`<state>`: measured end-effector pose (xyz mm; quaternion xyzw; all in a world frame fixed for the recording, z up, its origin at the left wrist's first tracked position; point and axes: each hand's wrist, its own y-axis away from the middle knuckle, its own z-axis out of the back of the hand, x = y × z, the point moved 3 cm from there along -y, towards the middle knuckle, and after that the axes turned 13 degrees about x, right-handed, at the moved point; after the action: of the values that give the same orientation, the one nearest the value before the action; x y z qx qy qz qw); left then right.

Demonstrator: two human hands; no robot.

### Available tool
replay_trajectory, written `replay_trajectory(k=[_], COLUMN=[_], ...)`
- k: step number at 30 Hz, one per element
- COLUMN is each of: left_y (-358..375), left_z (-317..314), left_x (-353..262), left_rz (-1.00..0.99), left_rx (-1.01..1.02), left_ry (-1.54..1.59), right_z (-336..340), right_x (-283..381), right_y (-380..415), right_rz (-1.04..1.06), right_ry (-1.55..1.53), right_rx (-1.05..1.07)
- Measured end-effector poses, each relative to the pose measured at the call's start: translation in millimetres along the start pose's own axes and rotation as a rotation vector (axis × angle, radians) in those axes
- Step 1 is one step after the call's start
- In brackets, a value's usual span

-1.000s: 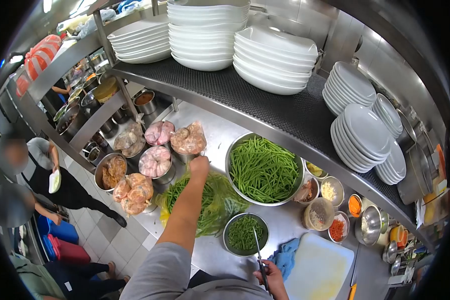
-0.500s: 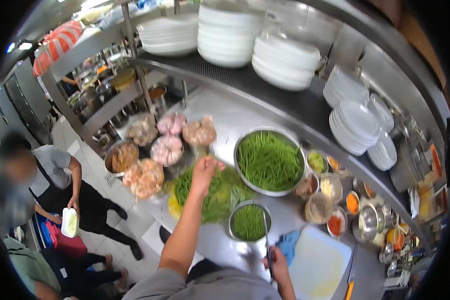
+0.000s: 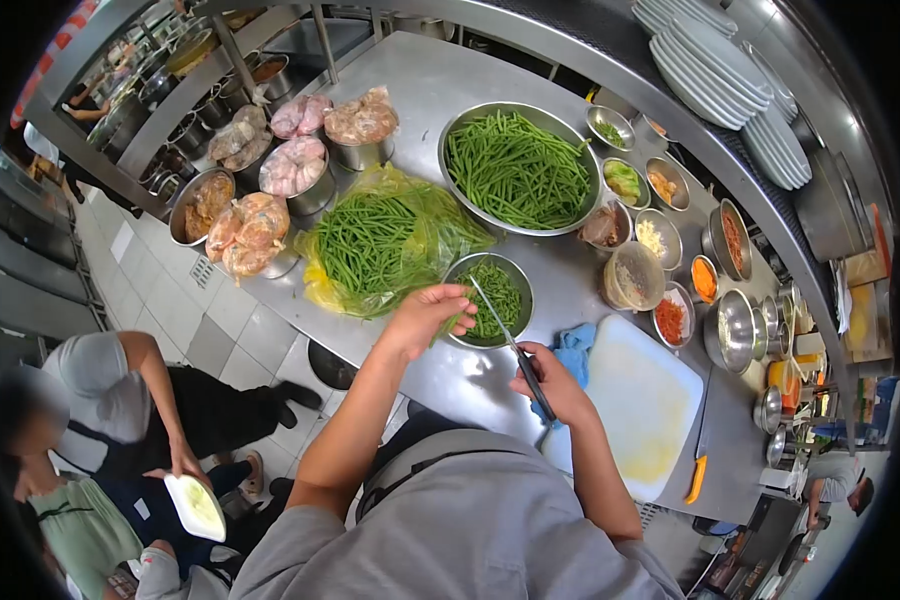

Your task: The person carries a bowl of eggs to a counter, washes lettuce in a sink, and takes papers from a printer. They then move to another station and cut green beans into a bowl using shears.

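My left hand is closed, pinching green beans whose thin ends show beside the fingers, at the near left rim of a small metal bowl. Cut green beans lie in that bowl. My right hand grips the black handle of a knife; its narrow blade reaches over the bowl toward my left fingertips. Left of the bowl, a yellow-green plastic bag lies spread open with whole green beans on it. Behind stands a large metal bowl heaped with long green beans.
A white cutting board, blue cloth and orange-handled knife lie at right. Small ingredient bowls line the back right. Bagged meat fills pots at left. A co-worker holds a white container nearby.
My view has tilted down. My left hand has come from above the bagged beans to the small bowl's rim, closer to the blade. The knife now slants over the bowl.
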<state>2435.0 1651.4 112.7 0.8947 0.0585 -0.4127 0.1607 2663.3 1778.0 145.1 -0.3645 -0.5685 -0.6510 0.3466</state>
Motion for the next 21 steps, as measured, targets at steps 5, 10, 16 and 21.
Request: replay_trajectory(k=[5,10,16,21], left_y=[1.1,-9.0,-19.6,-20.2], left_z=[-10.8,-7.3,-5.1,-20.8], left_x=[13.3,27.0,27.9,22.2], left_rz=[0.058,0.093,0.003,0.026], left_rx=[0.015,-0.026,-0.152,-0.145], left_ry=[-0.275,-0.462,-0.567,-0.621], right_z=[3.0,1.9,-5.5,-4.5], right_x=[-11.0,-33.9,-58.4,-26.0], right_y=[15.8,29.7,27.7,31.5], right_rz=[-0.081,-0.199,0.019,-0.096], right_ry=[0.002,-0.133,0.036,0.273], right_rx=[-0.050,-0.018,-0.178,-0.270])
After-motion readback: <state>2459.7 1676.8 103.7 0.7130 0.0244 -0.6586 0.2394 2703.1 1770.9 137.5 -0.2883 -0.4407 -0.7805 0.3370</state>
